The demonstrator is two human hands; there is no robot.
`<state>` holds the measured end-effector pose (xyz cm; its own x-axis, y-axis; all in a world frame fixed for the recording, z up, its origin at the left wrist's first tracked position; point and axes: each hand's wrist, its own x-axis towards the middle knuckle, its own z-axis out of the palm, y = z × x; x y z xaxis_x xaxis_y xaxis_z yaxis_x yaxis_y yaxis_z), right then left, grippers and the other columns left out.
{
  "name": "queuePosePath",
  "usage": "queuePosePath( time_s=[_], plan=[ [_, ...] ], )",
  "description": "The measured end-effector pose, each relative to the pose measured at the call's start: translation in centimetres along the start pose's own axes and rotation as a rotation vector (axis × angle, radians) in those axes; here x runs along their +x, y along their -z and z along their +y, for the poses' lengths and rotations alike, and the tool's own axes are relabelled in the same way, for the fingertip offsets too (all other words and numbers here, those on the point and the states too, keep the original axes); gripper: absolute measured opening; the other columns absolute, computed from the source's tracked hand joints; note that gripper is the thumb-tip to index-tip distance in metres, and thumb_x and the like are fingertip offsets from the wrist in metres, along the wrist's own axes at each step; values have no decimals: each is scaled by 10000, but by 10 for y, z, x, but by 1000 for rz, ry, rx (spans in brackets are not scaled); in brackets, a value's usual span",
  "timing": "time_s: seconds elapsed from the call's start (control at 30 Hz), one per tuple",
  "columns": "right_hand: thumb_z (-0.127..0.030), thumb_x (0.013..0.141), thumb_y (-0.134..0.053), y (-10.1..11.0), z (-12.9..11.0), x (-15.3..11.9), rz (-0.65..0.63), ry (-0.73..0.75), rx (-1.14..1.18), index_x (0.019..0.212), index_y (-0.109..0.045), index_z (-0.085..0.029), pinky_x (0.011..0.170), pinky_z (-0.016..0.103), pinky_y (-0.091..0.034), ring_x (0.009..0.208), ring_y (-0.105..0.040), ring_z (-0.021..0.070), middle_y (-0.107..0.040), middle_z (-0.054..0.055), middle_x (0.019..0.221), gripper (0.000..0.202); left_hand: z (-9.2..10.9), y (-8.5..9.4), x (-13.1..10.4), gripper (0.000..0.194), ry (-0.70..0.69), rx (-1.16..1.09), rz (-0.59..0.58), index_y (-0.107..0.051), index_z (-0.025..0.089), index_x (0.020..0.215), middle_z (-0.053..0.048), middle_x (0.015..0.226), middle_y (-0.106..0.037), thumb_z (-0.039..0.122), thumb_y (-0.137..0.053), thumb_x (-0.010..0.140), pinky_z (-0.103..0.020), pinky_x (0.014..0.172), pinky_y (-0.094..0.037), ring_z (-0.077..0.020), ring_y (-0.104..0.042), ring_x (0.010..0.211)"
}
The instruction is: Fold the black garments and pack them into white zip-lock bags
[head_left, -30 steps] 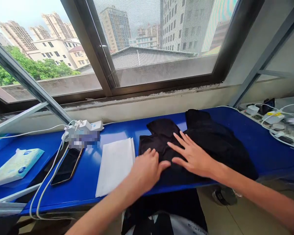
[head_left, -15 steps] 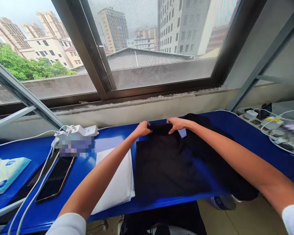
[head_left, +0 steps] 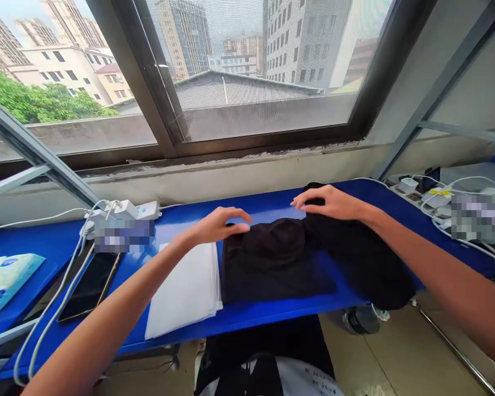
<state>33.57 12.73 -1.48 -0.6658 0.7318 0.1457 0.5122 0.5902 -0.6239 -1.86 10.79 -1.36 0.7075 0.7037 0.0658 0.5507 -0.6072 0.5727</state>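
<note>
A black garment (head_left: 268, 269) lies folded on the blue table (head_left: 256, 316), its exact kind not clear. Its upper layer makes a rounded, creased hump near the far edge. At its far left corner is my left hand (head_left: 219, 224), thumb and fingers apart; whether the thumb touches the cloth I cannot tell. My right hand (head_left: 334, 202) hovers with loosely bent, parted fingers, holding nothing. Beneath the right wrist and forearm a second heap of black cloth (head_left: 363, 261) spreads right and hangs over the front edge.
Left of the garment lies a stack of white bags or sheets (head_left: 185, 289). Beyond it are a phone (head_left: 91, 286), a power strip (head_left: 127, 212) with white cables, and a tissue pack (head_left: 10, 280). More plugs and cables (head_left: 437, 195) sit at right. A window (head_left: 251, 110) is behind.
Both hands have let go of the garment's far edge and moved apart. The garment now covers less of the table, its far part folded toward me. The camera view has shifted slightly.
</note>
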Motion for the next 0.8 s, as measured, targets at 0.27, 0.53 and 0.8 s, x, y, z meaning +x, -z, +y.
queuePosePath(
  time_s=[0.27, 0.53, 0.8],
  plan=[
    [-382, 895, -652, -38, 36, 47, -134, -146, -120, 1109, -771, -140, 834, 334, -534, 915, -716, 248, -785, 99, 962, 344, -28, -37, 57, 219, 104, 102, -14, -778, 151, 1012, -82, 946, -795, 220, -661, 842, -287, 807, -530, -224, -721, 862],
    [-292, 826, -751, -26, 39, 51, -107, -130, -329, 1103, -725, -182, 746, 281, -506, 888, -693, 227, -765, 66, 1003, 299, -35, -18, 58, 257, 143, 214, 2, -761, 182, 1102, -50, 1054, -783, 279, -720, 867, -261, 802, -516, -231, -715, 949],
    [10, 898, -469, -53, -13, -18, 243, 238, -861, 964, -673, -172, 828, 355, -490, 1051, -591, 275, -722, 125, 1110, 281, 26, -40, -13, 442, -78, 728, 92, -566, 162, 1426, -142, 1216, -661, 388, -551, 1046, -355, 854, -490, -284, -650, 1066]
  ],
)
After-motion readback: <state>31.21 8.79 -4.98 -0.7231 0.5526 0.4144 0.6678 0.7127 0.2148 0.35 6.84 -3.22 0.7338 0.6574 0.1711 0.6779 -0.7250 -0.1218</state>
